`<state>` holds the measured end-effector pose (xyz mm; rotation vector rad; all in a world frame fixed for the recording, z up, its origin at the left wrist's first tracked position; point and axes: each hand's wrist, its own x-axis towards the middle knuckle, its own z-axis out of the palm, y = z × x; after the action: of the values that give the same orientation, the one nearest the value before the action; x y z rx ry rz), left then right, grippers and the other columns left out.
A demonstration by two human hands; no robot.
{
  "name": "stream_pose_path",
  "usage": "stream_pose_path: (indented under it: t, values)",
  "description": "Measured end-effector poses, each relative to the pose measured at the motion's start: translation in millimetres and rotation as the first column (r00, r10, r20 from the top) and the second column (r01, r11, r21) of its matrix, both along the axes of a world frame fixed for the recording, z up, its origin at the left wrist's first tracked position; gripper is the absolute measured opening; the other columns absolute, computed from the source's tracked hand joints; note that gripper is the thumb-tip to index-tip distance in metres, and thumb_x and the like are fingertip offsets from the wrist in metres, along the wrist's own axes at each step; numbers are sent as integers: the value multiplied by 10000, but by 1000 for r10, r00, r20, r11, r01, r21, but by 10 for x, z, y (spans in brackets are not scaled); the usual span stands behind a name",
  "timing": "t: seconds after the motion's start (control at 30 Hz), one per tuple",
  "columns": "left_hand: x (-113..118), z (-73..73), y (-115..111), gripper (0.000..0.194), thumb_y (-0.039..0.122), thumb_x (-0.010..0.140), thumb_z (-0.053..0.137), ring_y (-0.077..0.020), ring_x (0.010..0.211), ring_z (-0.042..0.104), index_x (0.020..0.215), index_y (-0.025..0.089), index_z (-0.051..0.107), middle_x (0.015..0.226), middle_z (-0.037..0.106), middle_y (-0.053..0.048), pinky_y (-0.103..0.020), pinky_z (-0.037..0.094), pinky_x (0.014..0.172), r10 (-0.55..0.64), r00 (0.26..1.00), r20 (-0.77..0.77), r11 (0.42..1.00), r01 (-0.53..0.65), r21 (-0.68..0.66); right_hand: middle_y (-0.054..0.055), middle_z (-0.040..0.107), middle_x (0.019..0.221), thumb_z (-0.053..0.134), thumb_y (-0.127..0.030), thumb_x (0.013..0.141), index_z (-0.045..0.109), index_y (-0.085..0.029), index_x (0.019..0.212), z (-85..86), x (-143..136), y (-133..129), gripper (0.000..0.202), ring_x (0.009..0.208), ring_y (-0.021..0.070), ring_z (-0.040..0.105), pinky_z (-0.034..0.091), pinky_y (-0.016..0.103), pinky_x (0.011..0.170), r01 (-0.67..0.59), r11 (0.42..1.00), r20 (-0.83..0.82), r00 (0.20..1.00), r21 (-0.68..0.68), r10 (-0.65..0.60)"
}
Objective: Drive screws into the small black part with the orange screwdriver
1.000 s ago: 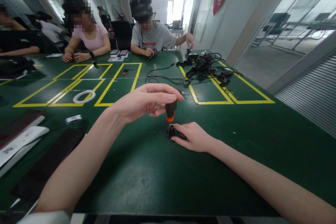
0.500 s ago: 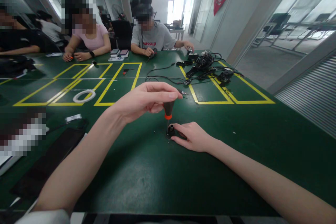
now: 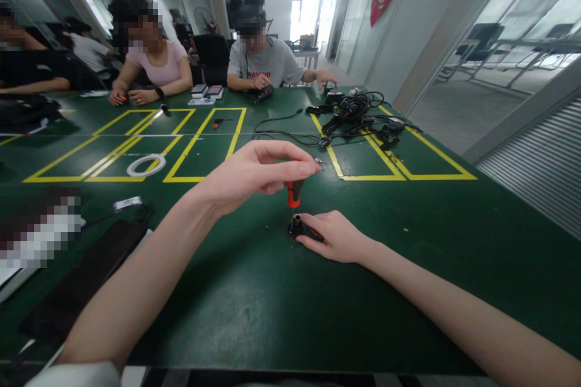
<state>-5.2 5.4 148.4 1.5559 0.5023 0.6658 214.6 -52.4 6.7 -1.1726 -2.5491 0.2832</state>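
Observation:
My left hand [image 3: 258, 172] is closed around the top of a screwdriver [image 3: 294, 195] with a dark and orange handle. The screwdriver stands nearly upright, its shaft reaching down to a small black round part [image 3: 295, 228] on the green table [image 3: 236, 314]. With thumb and forefinger, my right hand [image 3: 333, 236] grips that part from the right, resting on the tabletop. The screwdriver's tip is too small to make out against the part.
A white ring [image 3: 146, 165] lies on the left among yellow tape outlines. Tangled black cables [image 3: 354, 112] are at the back right. A black pouch [image 3: 86, 278] lies at the near left. Across the table, a person [image 3: 263, 63] holds a dark tool [image 3: 264, 94].
My left hand has shifted slightly to the right, and more of the screwdriver's orange shows below it. My right hand and the black part have stayed in place.

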Motion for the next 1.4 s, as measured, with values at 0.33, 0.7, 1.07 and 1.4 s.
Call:
stream_pose_path:
  t: [0.33, 0.7, 1.07, 1.4]
  values:
    - [-9, 2, 18, 238, 336, 865, 773, -66, 527, 575, 973, 133, 712, 919, 769, -70, -188, 449, 482, -45, 999, -1, 999, 45, 25, 49, 716, 721, 500, -394, 1053, 625, -147, 1193, -12, -4, 8, 311, 621, 195, 664, 355, 272, 583, 1, 1000, 6, 1000, 3, -1]
    - [-1, 40, -4, 294, 404, 826, 817, -72, 597, 508, 822, 122, 731, 872, 727, -67, -181, 373, 484, 5, 996, -85, 998, 1, 67, 65, 720, 738, 498, -396, 1057, 627, -128, 1202, -16, 6, 6, 330, 637, 206, 675, 375, 278, 596, -9, 1000, 7, 1000, -4, 9]
    - [-8, -4, 31, 305, 345, 860, 803, -102, 678, 608, 1091, 149, 775, 929, 756, -77, -188, 420, 528, -33, 999, -10, 998, 33, 62, 64, 730, 756, 503, -384, 1054, 627, -135, 1213, 11, 11, -6, 320, 650, 201, 687, 389, 274, 604, -5, 1000, 21, 1000, -7, 5]
    - [77, -83, -49, 272, 299, 892, 758, -97, 638, 527, 696, 152, 638, 723, 597, -1, -230, 423, 598, 273, 959, 69, 563, -217, 797, 57, 729, 748, 499, -400, 1057, 625, -144, 1199, -12, 4, 6, 318, 653, 200, 684, 360, 272, 589, 0, 1000, 24, 1000, 5, 0]
